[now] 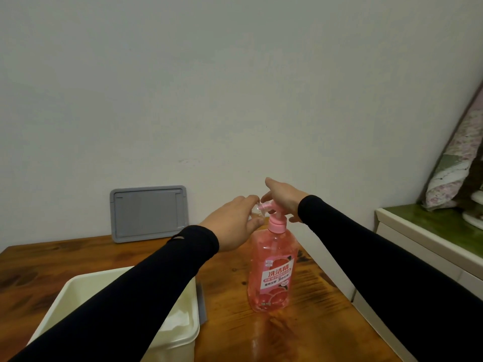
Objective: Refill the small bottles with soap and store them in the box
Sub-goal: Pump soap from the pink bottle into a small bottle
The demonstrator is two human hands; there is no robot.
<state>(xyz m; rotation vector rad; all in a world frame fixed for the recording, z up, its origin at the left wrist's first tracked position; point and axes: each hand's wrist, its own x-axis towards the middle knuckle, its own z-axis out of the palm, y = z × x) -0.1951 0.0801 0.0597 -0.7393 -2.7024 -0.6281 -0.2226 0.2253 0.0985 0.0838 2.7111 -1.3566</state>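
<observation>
Soap could miss if the left hand (230,223), pinching a small clear bottle (257,214), drifts; right hand (281,198) presses the pump (274,209), fingers straight.

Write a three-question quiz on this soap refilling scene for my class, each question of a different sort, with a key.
1. True or false: the grey lid lies flat on the cream box.
2. Which hand presses the pink pump of the soap bottle? A) the left hand B) the right hand C) neither
3. Fill in: the left hand holds a small clear bottle under the pump's ____.

Key
1. False: it leans upright against the wall, behind the wooden table.
2. B
3. Spout
</observation>
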